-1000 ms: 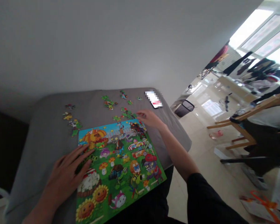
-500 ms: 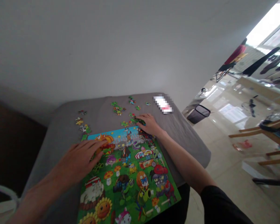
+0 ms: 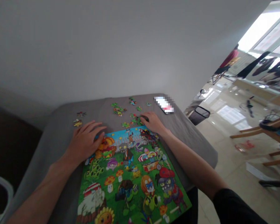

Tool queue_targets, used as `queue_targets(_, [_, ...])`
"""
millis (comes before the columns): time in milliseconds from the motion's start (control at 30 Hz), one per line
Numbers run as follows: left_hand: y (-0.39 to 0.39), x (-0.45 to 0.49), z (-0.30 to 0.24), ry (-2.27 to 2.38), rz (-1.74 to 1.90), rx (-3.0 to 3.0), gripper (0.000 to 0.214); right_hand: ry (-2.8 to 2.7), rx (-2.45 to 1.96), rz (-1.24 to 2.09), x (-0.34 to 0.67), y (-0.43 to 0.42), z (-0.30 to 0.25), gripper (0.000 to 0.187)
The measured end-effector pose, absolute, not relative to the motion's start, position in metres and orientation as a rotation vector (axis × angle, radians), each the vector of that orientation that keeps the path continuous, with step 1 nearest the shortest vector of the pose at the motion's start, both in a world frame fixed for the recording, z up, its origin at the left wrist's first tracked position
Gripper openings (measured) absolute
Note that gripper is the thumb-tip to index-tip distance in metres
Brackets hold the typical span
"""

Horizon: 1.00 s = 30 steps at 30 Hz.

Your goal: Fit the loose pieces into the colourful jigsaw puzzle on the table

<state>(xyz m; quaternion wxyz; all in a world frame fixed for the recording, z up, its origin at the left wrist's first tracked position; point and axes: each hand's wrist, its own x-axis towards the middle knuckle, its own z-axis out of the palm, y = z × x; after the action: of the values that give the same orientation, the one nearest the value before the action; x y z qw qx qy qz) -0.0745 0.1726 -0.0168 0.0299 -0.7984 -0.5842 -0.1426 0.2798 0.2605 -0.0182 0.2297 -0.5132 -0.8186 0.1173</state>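
Observation:
A colourful cartoon jigsaw board (image 3: 130,161) lies on the grey-covered table, its near end reaching past the edge. Over its upper left corner is my left hand (image 3: 86,140), open with fingers apart, covering part of the corner and the cloth. My right hand (image 3: 154,123) rests by the board's far right edge. Its fingers are curled and closed round a dark green puzzle piece (image 3: 144,118), partly hidden by them. Green puzzle pieces (image 3: 135,119) lie right beside those fingertips, and another piece (image 3: 125,125) sits close to the board's top edge.
Further puzzle pieces (image 3: 118,111) are scattered at the back of the table (image 3: 98,112), with a yellow piece (image 3: 77,123) to the left. A phone (image 3: 164,105), blurred out, lies at the back right. Behind rises a wall (image 3: 121,53). A bin (image 3: 199,115) stands on the floor at right.
My left hand has moved outward and up to the board's left corner, uncovering more of the picture. My right hand has shifted slightly, fingers more curled. The view has tilted a little.

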Motion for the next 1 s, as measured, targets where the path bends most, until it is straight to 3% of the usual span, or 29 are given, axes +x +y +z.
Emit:
queue_targets(200, [0.173,-0.063,-0.02,-1.662,-0.438,-2.593,0.057,-2.326,-1.41,0.376,0.244,0.29,-0.002,0.033])
queue_targets(433, [0.14,-0.031,-0.032,-1.202,-0.304,-2.973,0.066,-2.282,-1.379,0.41,0.222,0.289,0.015,0.011])
queue_targets(500, [0.136,-0.028,-0.042,-1.129,-0.302,-3.001,0.068,-2.236,-1.325,0.493,0.236,0.269,0.022,0.008])
queue_targets(567, [0.136,-0.028,-0.051,-1.088,-0.363,-2.974,0.07,-2.078,-1.162,0.802,0.258,0.233,0.028,0.01])
queue_targets(700, [0.14,-0.029,-0.059,-0.981,-0.515,-2.904,0.069,-1.739,-1.087,1.26,0.312,0.135,0.031,0.029])
queue_targets(767, [0.142,-0.028,-0.059,-0.928,-0.569,-2.884,0.069,-1.718,-1.169,1.218,0.333,0.091,0.028,0.033])
queue_targets(900, [0.143,-0.024,-0.058,-0.908,-0.652,-2.858,0.07,-1.684,-1.46,1.021,0.348,0.041,0.017,0.018])
queue_targets(1000, [0.142,-0.022,-0.059,-0.961,-0.694,-2.876,0.069,-1.46,-1.615,0.99,0.344,0.034,0.003,0.025])
